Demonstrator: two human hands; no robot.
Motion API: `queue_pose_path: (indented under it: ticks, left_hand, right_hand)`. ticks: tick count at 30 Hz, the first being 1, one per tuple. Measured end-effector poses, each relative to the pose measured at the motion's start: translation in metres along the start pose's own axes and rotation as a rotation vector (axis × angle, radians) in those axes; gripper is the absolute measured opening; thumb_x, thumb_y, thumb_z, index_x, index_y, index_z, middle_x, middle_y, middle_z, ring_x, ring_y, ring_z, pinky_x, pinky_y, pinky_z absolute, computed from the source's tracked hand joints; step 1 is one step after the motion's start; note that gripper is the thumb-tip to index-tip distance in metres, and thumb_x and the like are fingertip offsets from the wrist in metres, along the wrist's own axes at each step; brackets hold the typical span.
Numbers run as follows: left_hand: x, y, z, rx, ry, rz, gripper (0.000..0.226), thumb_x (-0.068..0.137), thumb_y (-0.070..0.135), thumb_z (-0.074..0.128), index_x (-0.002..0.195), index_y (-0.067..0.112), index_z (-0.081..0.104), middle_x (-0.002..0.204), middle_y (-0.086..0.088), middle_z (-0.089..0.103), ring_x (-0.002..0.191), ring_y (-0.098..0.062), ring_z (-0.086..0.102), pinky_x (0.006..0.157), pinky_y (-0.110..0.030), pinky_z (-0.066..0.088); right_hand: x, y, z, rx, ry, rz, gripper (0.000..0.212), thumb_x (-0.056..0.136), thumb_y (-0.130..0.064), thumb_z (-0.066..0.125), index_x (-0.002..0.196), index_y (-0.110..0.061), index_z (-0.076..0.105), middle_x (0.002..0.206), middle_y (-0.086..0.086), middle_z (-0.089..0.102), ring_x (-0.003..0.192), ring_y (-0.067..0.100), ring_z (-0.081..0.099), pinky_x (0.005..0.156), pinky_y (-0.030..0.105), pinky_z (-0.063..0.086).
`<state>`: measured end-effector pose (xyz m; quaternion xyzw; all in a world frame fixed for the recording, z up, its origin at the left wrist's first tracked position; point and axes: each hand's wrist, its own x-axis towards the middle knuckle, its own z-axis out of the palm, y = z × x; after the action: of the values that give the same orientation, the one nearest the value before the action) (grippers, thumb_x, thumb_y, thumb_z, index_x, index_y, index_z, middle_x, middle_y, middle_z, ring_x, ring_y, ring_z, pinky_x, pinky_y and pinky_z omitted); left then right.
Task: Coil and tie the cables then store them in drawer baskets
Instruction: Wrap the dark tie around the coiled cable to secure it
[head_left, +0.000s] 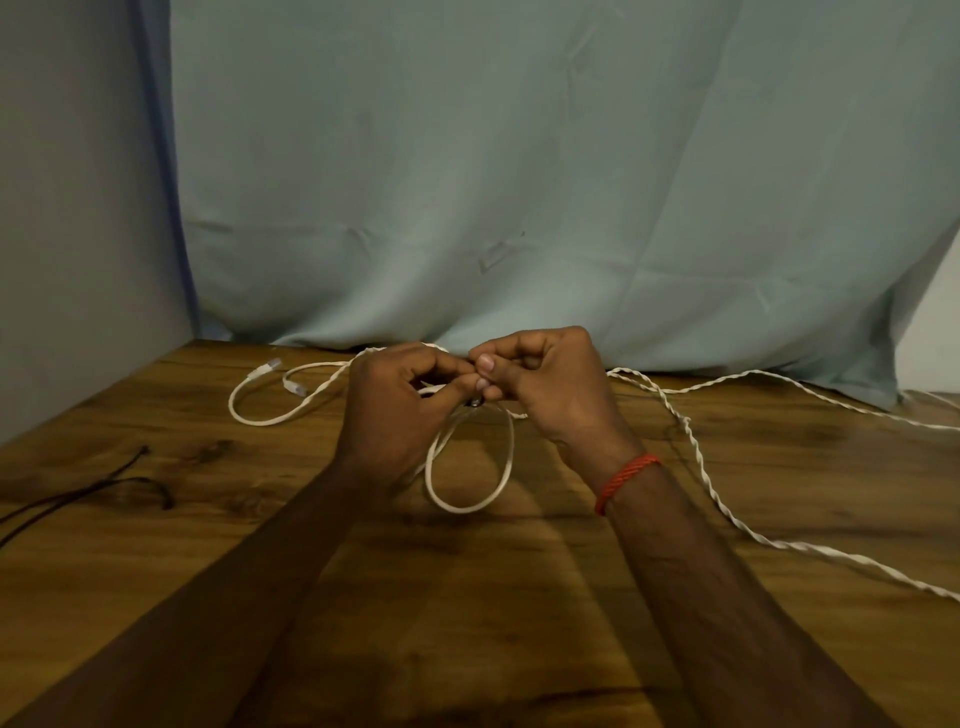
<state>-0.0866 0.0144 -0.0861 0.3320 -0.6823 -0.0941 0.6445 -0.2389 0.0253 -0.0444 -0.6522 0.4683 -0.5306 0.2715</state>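
Observation:
A white cable (470, 506) hangs as a loop below my hands over the wooden table (467, 597). My left hand (397, 410) and my right hand (545, 387) meet above it, both pinching the cable where the loop closes, fingers curled. More of this white cable curves away to the left, and two white plug ends (270, 366) lie on the table there. A twisted white cord (701, 467) trails across the right side of the table to its edge.
A thin black cable (104, 486) lies at the table's left edge. A pale green cloth (519, 182) hangs behind the table, its hem resting on the far edge. A grey wall stands on the left.

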Motion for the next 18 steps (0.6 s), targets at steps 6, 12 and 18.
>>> queue_pose_path:
  ticks: [6,12,18]
  left_hand:
    - [0.001,-0.006,-0.001,-0.033,-0.031,-0.020,0.009,0.077,0.010,0.084,0.085,0.014,0.081,0.079,0.003,0.076,0.077,-0.017,0.073,0.072,-0.045,0.059]
    - [-0.001,-0.001,0.000,-0.147,-0.046,-0.147,0.010,0.075,0.008,0.085,0.082,0.012,0.080,0.077,0.000,0.077,0.075,-0.018,0.075,0.074,-0.047,0.061]
    - [-0.002,0.004,0.001,-0.235,-0.023,-0.292,0.041,0.069,0.002,0.088,0.100,0.009,0.062,0.075,-0.008,0.075,0.075,-0.021,0.076,0.078,-0.041,0.062]
  right_hand:
    - [0.000,0.002,0.000,-0.036,-0.006,-0.012,0.009,0.089,-0.006,0.073,0.086,-0.014,0.077,0.071,0.000,0.075,0.058,0.008,0.071,0.062,0.020,0.058]
    - [0.003,0.007,-0.001,-0.169,-0.020,-0.112,0.006,0.091,-0.012,0.072,0.091,-0.013,0.078,0.072,0.000,0.074,0.055,0.007,0.067,0.060,0.020,0.055]
    - [0.004,0.010,0.003,-0.345,0.001,-0.208,0.008,0.091,-0.015,0.072,0.087,-0.014,0.079,0.071,-0.010,0.070,0.064,-0.002,0.064,0.059,0.010,0.046]
